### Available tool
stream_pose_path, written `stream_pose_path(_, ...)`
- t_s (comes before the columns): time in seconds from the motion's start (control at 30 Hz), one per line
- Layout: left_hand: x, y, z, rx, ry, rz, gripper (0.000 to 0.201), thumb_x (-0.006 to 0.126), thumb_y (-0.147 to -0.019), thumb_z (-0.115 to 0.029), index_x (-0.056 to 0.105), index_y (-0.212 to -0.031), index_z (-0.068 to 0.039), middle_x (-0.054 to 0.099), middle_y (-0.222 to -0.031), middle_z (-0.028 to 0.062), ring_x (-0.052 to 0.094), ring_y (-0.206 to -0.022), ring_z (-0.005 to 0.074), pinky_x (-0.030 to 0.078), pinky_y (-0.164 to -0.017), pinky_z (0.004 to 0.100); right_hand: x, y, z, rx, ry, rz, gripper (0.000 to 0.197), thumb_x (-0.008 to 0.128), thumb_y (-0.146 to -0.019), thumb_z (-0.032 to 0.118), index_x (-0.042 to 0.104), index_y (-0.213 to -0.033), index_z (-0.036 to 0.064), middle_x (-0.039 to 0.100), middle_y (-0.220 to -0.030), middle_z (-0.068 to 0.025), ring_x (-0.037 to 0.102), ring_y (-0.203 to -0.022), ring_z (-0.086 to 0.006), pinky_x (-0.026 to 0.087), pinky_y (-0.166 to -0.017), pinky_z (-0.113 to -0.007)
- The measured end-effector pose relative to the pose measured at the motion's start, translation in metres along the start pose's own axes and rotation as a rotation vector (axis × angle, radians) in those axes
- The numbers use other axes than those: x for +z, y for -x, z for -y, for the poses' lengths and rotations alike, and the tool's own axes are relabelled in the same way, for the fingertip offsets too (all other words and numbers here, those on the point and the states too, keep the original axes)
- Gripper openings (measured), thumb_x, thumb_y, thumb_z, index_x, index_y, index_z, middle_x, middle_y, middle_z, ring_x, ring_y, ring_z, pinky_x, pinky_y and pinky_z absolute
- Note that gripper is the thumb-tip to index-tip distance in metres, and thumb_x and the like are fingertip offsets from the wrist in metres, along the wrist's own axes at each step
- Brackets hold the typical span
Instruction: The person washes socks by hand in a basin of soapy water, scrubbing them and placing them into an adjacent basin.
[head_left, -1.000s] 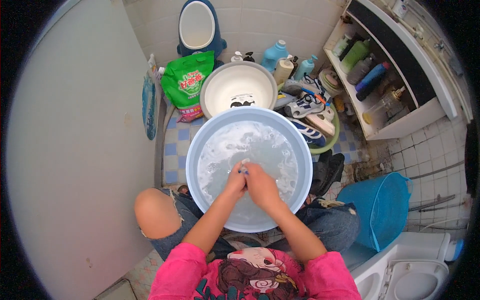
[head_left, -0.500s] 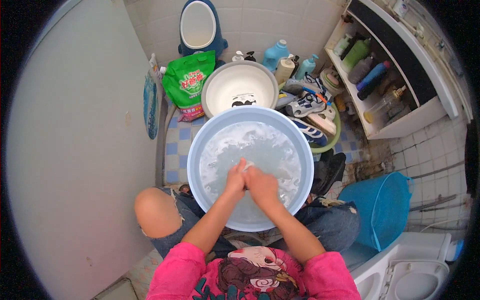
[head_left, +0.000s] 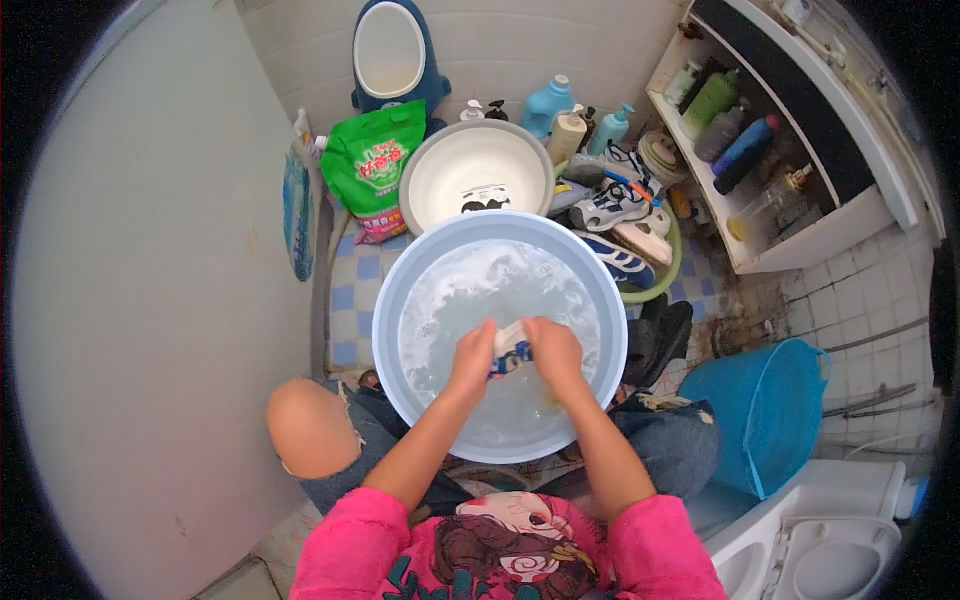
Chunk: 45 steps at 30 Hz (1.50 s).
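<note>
A big light-blue basin [head_left: 392, 300] sits on the tiled floor between the person's knees, filled with cloudy, sudsy water [head_left: 470, 290]. Just behind it stands an empty white basin [head_left: 440, 170], touching its far rim. To the left of that leans a green detergent bag [head_left: 373, 160], and behind the bag a dark blue child's potty with a white bowl [head_left: 390, 50] stands against the wall. Several bottles [head_left: 550, 105] line the wall behind the white basin. To the right, a green tub [head_left: 670, 265] holds a pile of sneakers [head_left: 615, 210], crowding the blue basin's right rim. A white shelf unit [head_left: 800, 235] with more bottles fills the upper right, a blue bucket [head_left: 765, 410] stands by the right knee, and a white toilet [head_left: 830, 540] shows in the lower right corner.

Over the middle of the water, the left hand [head_left: 472, 355] and the right hand [head_left: 553, 352] meet on a small white and blue item [head_left: 510, 348]; what it is cannot be made out. Both grips are curled tight around it, one at each end, fingers pressed onto it, holding it just at the water's surface.
</note>
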<state>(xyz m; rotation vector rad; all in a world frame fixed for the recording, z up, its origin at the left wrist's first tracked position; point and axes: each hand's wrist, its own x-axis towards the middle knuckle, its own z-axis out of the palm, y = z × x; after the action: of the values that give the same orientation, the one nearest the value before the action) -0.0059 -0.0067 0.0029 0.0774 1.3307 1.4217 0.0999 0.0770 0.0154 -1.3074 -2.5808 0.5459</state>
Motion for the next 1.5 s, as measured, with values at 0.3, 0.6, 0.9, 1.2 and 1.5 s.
stream_pose_path(0.3,-0.007,-0.006,-0.012,0.343,0.014,0.17,0.022,0.055,-0.076,-0.003,0.054,-0.098,-0.003,0.057,-0.084,0.0073,0.055,-0.069,0.0119,0.045,-0.058,0.0242,-0.03,-0.011,-0.006,0.404,-1.276,0.5,0.029,0.047,-0.088,0.026,0.043,-0.111,0.0083,0.051,-0.105,-0.0058,0.057,-0.074,-0.0161,0.045,-0.059,-0.027)
stream_pose_path(0.6,-0.004,-0.014,-0.007,0.368,-0.082,-0.044,0.013,0.051,-0.081,-0.007,0.056,-0.091,-0.001,0.057,-0.081,0.0066,0.053,-0.067,0.0107,0.044,-0.06,0.0235,-0.023,0.01,0.033,-0.095,-0.42,-0.056,0.02,0.053,-0.083,0.027,0.055,-0.086,0.0069,0.059,-0.065,-0.0129,0.059,-0.06,-0.0286,0.044,-0.052,-0.037)
stream_pose_path(0.9,0.016,0.008,0.004,0.158,-0.182,0.049,0.036,0.041,-0.089,-0.039,0.052,-0.08,-0.006,0.052,-0.065,0.0026,0.048,-0.048,0.0106,0.036,-0.037,0.0247,0.001,0.01,0.01,0.013,-0.303,-0.16,0.028,0.05,-0.081,0.031,0.052,-0.069,0.0055,0.055,-0.065,-0.0131,0.056,-0.059,-0.0313,0.042,-0.053,-0.042)
stream_pose_path(1.2,0.0,0.003,0.006,0.104,-0.269,0.1,0.038,0.044,-0.089,-0.038,0.056,-0.079,-0.004,0.051,-0.061,0.0012,0.046,-0.047,0.0103,0.038,-0.037,0.0251,-0.003,0.008,0.007,0.02,-0.148,-0.056,0.027,0.05,-0.083,0.029,0.054,-0.071,0.0047,0.057,-0.068,-0.0163,0.057,-0.064,-0.0346,0.044,-0.056,-0.042)
stream_pose_path(1.5,-0.024,-0.023,0.036,0.571,-0.955,-0.06,0.047,0.05,-0.073,-0.003,0.041,-0.119,-0.003,0.049,-0.105,0.0231,0.048,-0.097,0.038,0.036,-0.089,0.0403,0.015,0.026,0.009,-0.021,0.099,0.196,0.033,0.048,-0.081,0.019,0.046,-0.112,0.0091,0.053,-0.1,-0.0173,0.057,-0.083,-0.0348,0.046,-0.067,-0.046)
